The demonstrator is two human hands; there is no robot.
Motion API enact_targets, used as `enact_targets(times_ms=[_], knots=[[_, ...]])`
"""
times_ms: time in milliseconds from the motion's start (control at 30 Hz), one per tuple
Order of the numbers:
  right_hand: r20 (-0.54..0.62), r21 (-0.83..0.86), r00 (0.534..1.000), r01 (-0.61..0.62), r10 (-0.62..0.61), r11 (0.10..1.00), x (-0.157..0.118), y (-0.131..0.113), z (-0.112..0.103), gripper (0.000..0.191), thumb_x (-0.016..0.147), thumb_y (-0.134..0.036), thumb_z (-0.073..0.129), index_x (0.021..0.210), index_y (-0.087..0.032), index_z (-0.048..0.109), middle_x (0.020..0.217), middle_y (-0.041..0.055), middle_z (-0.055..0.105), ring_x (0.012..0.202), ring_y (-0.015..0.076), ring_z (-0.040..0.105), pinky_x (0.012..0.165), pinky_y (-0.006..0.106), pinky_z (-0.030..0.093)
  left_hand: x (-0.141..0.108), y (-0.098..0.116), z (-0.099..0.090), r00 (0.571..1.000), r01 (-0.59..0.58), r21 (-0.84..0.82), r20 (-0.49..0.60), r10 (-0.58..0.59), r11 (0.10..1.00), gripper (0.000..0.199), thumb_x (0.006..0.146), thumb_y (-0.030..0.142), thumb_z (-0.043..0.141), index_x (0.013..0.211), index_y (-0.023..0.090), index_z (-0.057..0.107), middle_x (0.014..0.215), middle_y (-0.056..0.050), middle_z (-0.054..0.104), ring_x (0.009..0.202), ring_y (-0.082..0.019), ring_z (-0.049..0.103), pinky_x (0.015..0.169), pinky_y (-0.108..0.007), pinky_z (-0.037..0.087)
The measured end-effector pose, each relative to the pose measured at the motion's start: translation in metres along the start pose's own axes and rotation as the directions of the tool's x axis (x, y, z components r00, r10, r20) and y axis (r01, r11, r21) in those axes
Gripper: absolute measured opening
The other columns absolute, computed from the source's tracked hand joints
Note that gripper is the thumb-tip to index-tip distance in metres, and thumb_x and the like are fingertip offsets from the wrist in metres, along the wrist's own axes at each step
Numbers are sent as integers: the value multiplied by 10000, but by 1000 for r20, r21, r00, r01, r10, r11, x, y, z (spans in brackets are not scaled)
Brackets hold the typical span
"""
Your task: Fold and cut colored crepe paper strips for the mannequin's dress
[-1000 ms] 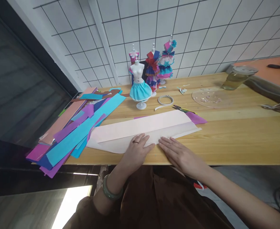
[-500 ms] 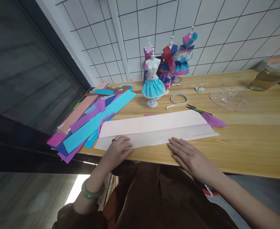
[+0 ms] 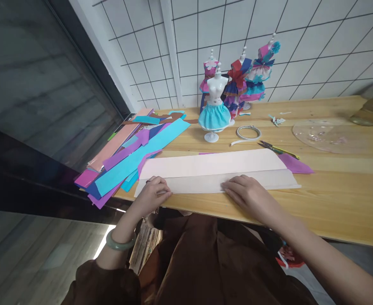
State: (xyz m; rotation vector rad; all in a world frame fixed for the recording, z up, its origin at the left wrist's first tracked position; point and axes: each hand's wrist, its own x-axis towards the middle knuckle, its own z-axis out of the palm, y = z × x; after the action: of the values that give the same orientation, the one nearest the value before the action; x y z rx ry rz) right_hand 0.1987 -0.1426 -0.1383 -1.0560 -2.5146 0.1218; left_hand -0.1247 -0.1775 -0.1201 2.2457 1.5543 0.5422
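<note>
A long pale pink sheet of crepe paper lies across the table before me, with a crease or fold line along its length. Its near strip looks whiter. At the near edge on the left, my left hand has thumb and fingers closed together on the paper. My right hand rests on the near strip right of the middle, fingers bent a little and pressing down, thumb slightly apart. A purple piece of paper sticks out from under the sheet's right end.
Coloured paper strips are piled at left. A small mannequin in a turquoise skirt stands behind the sheet, with several dressed mannequins at the wall. A tape roll, scissors, a clear plate and a jar are at right.
My right hand has bent its flat fingers and moved further onto the sheet. My left hand's fingers have drawn together at the near edge. The view has shifted slightly left.
</note>
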Motion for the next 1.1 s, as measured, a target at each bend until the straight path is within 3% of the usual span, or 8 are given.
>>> enact_targets(times_ms=[267,467,1100], knots=[[62,184,998,-8,-4,983,22,-15,3,201,886,-241,461,811,-189,640,761,55,642,761,174,574,701,314,428,0,-1,1,1000,13,-13,-5,-13,1000,178,813,303,538,718,185,632,865,-36,557,869,-172,493,813,-337,395],[72,185,995,-86,73,979,24,-16,5,165,858,-224,491,726,-187,582,718,39,625,720,171,558,687,309,414,0,-7,1,1000,20,-11,-2,-20,1000,200,815,314,538,686,180,613,858,-29,552,869,-168,488,813,-337,384],[67,165,994,-91,81,982,24,-17,8,178,867,-240,468,716,-193,551,721,49,617,721,189,551,676,329,406,6,-14,4,999,42,14,-15,-42,999,218,746,345,612,601,184,591,743,-8,525,823,-166,495,769,-321,394]])
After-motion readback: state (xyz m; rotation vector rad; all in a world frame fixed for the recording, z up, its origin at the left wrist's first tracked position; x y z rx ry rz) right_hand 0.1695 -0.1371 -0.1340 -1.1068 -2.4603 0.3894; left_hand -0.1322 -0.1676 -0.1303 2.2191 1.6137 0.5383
